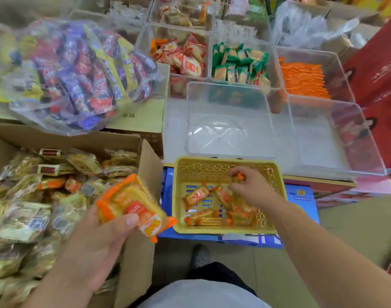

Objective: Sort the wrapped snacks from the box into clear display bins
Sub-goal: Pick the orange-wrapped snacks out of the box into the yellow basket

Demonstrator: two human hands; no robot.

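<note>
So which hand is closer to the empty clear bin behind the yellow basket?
Right. The right hand pinches a small snack inside the yellow basket, just in front of the clear bin. The left hand holds orange packs over the cardboard box, farther off to the left.

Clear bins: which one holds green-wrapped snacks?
The middle bin of the filled row, between the red-and-white-pack bin and the orange-pack bin; only its wrappers are green.

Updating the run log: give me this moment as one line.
left hand: grips orange snacks | right hand: pinches snack in yellow basket | box: packs inside
</note>
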